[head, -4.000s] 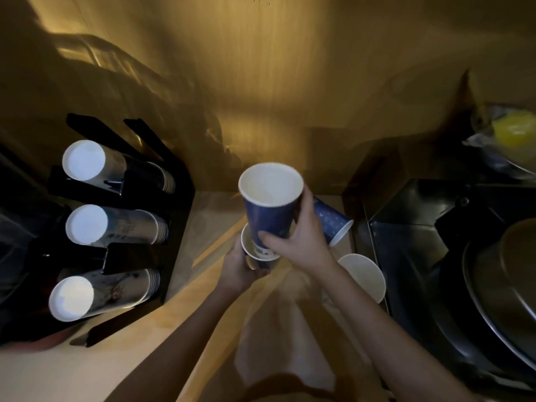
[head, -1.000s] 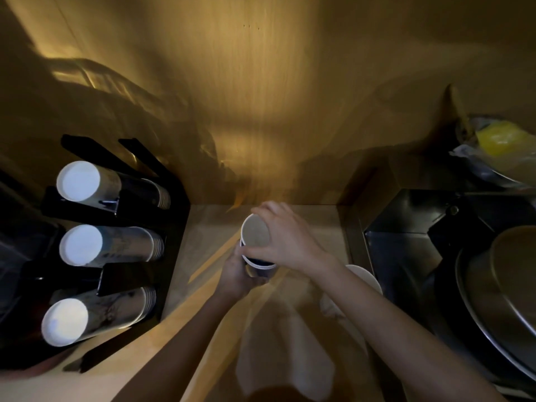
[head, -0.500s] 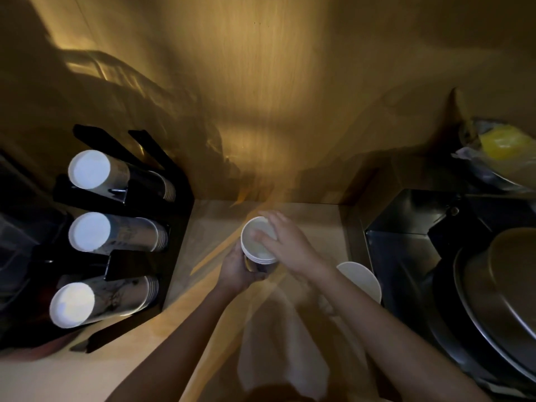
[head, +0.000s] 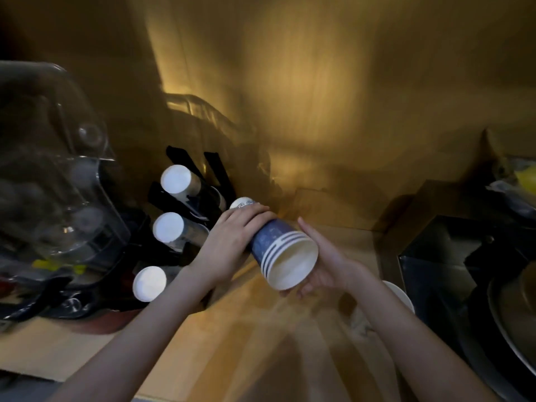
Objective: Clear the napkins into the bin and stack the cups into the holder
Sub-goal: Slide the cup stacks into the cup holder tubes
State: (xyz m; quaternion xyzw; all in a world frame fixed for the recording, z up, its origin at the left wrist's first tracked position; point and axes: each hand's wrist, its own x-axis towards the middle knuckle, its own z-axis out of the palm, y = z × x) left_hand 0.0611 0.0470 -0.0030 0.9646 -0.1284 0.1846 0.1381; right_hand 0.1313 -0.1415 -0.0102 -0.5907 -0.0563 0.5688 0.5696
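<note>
Here, a person's two bare arms are reaching in from the bottom edge over a wooden counter [head: 203, 343], lit dim and yellowish. Both hands are holding a nested stack of blue paper cups [head: 278, 242] tipped on its side, w/ the open white mouth facing the camera and lower right, and the white base pointing up-left toward a black cup holder [head: 185, 204]. Several white rim bands are showing at the mouth end, so it's more than one cup. The left hand [head: 232, 242] is wrapping over the top of the stack near its base end, fingers curled round the blue wall. The right hand [head: 322, 262] is lying open under and beside the mouth end, palm up, fingers extended and cradling the rim rather than pinching it. The holder is sitting at left-centre against the wall and is carrying three horizontal rows of cups, their round white bottoms facing the camera; the stack's base is hovering just beside the top row. A white cup rim [head: 401, 294] is peeking out behind the right forearm, on the counter. Far left, clear plastic containers [head: 58, 169] are appearing blurred. At right, dark metal equipment [head: 449, 271] is standing, w/ a yellow object [head: 526, 178] at the frame edge.
</note>
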